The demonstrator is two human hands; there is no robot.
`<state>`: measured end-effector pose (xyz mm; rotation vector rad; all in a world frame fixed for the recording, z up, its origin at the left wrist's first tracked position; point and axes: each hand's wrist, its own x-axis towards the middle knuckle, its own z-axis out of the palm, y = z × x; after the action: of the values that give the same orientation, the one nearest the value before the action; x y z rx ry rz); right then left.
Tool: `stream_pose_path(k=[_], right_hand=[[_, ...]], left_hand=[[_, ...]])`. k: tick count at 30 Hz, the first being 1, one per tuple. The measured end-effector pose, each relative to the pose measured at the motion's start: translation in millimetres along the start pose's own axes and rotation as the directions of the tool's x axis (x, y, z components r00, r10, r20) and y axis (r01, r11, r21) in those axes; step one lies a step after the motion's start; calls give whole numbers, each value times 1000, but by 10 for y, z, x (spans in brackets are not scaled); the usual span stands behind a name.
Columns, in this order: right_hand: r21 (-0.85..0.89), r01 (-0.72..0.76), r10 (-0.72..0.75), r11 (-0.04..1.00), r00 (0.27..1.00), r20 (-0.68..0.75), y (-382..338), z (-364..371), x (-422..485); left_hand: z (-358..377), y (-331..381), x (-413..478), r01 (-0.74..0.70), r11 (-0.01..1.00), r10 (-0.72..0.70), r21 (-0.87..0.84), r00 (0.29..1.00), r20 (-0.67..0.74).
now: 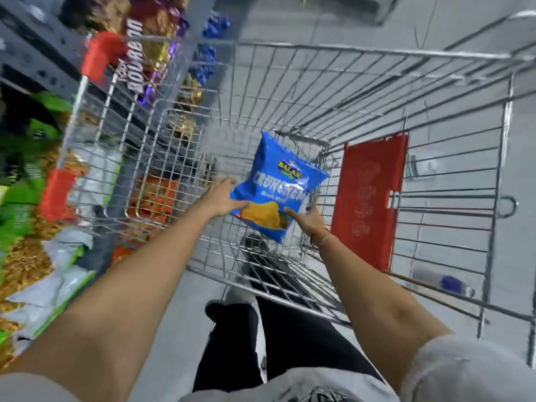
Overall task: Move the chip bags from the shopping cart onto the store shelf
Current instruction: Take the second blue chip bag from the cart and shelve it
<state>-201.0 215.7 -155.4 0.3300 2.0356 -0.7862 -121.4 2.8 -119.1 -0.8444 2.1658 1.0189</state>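
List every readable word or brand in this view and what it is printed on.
"BALAJI": yellow and green logo on the blue chip bag held by both hands.
"CRUNCHEX": white letters below it, last letters partly creased.
"BOURBON": purple and brown biscuit pack on the shelf, blurred.
Red cart flap: symbols only, unreadable.

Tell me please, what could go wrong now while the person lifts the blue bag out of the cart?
1. Both hands, left hand and right hand, pinch only the lower edge of the blue chip bag, so it may slip or flop over.
2. The bag hangs low inside the shopping cart; it could catch on the wire walls as it comes out.
3. The shelf on the left already looks full, so placing it may knock neighbouring packs.
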Motion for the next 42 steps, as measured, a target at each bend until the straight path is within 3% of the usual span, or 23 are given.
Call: stream_pose_path(k=[4,7,11,14,23,28,34,38,42], right_hand=[[160,11,-10,987,1000,-7,276,215,615],[324,15,-12,946,1000,-9,127,293,595],[350,85,-87,933,996,-9,-69,311,585],[387,107,-111,916,994,-13,-167,309,615],[452,153,-195,879,980,47,-491,224,327],[542,188,-242,819,970,30,-746,121,-70],[543,389,-463,744,886,0,-1327,-97,-812],[573,506,-614,645,790,-6,-1841,-199,-1455],[591,624,-765,512,644,-17,-2344,-252,-2243]], left_hand=[[228,-46,422,51,996,-49,-67,998,29],[398,-92,643,97,986,-88,-137,994,71],[534,-193,791,100,945,-85,-312,995,60],[609,-433,979,111,931,-108,-348,994,30],[114,-186,463,233,842,-185,-487,972,145],[-240,-16,15,98,791,-119,-604,993,5],[-909,207,-681,-143,707,16,-692,982,-186],[-1389,358,-1274,-353,673,106,-650,916,-387],[-1868,364,-1948,-507,633,128,-585,814,-567]])
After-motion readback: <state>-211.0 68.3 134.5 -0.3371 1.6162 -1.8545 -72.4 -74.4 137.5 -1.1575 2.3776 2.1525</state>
